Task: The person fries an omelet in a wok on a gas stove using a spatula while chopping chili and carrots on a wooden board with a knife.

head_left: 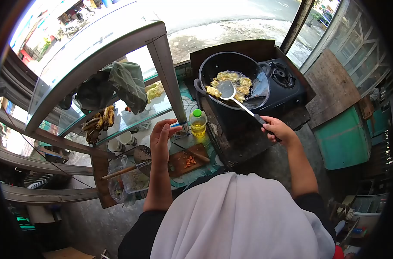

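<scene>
- Black metal wok (205, 71) sits on the burner nearest you, and the yellow egg mixture (231, 82) in it already looks set and lumpy, golden at the edges, so by my judgement the frying is well along.
- Your right hand (276, 128) is clenched around the dark handle of the spatula (237, 100); its pale blade lies on the egg near the middle of the wok.
- Your left hand (161, 137) is released, fingers loosely spread, hovering above the surface and holding nothing; the bottle of oil (198, 123) with its green cap stands just beside it.
- On the wooden cutting board (198, 154) below that hand you have a small heap of chopped orange bits (189, 162) and a knife (192, 152) lying across the board; they have not gone into the wok.
- A wire skimmer (141, 154) with a wooden handle rests left of the board, unused for now.
- What seems left: finish turning or breaking up the egg and lift it out; no plate for it is plainly visible.
- The second burner (283, 75) stands bare beyond the wok.
</scene>
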A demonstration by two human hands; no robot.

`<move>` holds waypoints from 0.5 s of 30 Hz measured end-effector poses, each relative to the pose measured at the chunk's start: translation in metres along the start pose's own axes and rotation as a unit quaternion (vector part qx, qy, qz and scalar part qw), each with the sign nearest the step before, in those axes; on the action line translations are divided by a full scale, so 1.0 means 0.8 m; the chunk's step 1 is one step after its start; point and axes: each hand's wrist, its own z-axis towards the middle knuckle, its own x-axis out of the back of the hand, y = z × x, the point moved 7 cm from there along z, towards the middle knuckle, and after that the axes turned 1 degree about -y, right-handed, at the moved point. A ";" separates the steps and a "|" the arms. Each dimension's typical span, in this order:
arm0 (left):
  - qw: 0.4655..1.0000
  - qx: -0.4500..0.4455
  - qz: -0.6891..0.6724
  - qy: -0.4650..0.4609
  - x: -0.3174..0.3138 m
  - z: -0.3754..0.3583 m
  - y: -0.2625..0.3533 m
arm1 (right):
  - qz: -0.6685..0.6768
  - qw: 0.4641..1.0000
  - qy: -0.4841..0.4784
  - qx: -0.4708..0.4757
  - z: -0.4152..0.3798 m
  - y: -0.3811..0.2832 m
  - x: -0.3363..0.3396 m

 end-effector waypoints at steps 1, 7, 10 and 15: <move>1.000 0.000 0.006 0.007 0.003 -0.001 0.001 | -0.029 0.999 0.015 0.001 -0.001 -0.002 0.004; 1.000 -0.019 -0.003 0.003 0.005 0.013 0.015 | -0.262 0.949 0.174 0.032 0.002 -0.019 0.015; 1.000 -0.016 -0.003 -0.004 0.000 0.012 0.015 | -0.431 0.859 0.232 0.149 0.003 -0.017 0.033; 1.000 -0.012 0.000 -0.004 0.002 0.012 0.011 | -0.475 0.830 0.265 0.124 -0.025 -0.030 0.035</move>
